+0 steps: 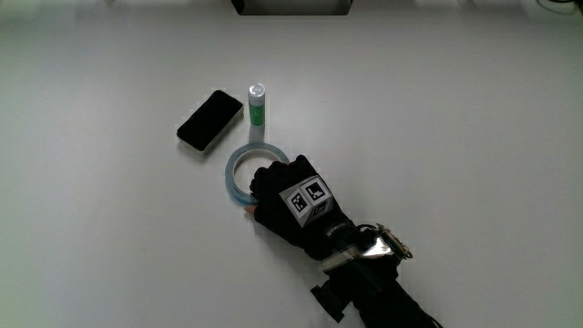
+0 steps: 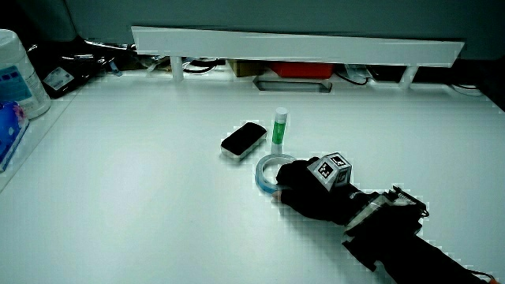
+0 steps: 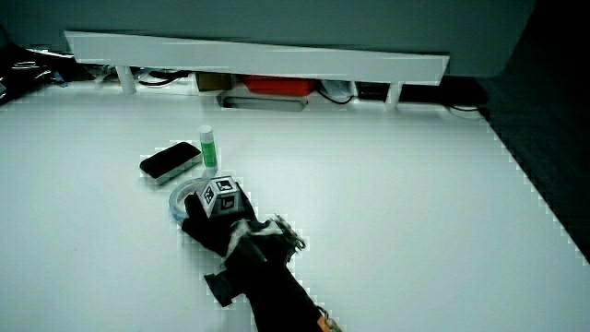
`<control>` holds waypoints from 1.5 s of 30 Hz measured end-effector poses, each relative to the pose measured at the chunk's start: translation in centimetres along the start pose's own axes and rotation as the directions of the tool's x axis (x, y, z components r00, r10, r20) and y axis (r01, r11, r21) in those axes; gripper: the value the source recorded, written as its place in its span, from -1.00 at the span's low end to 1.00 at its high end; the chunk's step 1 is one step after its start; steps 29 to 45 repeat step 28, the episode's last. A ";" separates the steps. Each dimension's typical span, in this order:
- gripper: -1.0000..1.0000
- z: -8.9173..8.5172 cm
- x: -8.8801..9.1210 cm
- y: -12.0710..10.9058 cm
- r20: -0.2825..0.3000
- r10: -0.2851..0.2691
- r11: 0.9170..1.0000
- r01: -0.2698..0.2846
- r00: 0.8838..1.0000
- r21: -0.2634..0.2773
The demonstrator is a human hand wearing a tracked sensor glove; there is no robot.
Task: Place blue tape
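The blue tape (image 1: 235, 164) is a pale blue ring lying flat on the white table (image 1: 437, 137). The gloved hand (image 1: 264, 189) rests over the part of the ring nearest the person, with its fingers curled on the rim. Both side views show the blue tape (image 2: 264, 169) (image 3: 180, 196) on the table surface with the hand (image 2: 304, 189) (image 3: 210, 219) pressed low on it. The patterned cube (image 1: 306, 198) sits on the hand's back. Part of the ring is hidden under the glove.
A black phone (image 1: 209, 119) lies just past the tape, farther from the person. A green glue stick (image 1: 258, 105) stands upright beside it, close to the ring. A low white partition (image 2: 296, 39) and a white container (image 2: 16, 75) stand at the table's edges.
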 end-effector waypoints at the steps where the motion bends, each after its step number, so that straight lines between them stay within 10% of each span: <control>1: -0.32 0.1 0.0 -0.1 -0.016 0.002 1.000 -0.002 1.000 0.006; 10: -0.73 4.7 -0.4 -1.8 -0.131 -0.011 0.998 0.002 0.991 -0.067; 20: -1.00 8.8 -2.3 -6.7 -0.099 0.006 0.980 -0.026 0.995 -0.196; 28: -1.00 10.5 -3.9 -10.2 -0.087 0.011 0.956 -0.036 0.996 -0.290; 45: -1.00 10.5 -3.9 -10.2 -0.087 0.011 0.956 -0.036 0.996 -0.290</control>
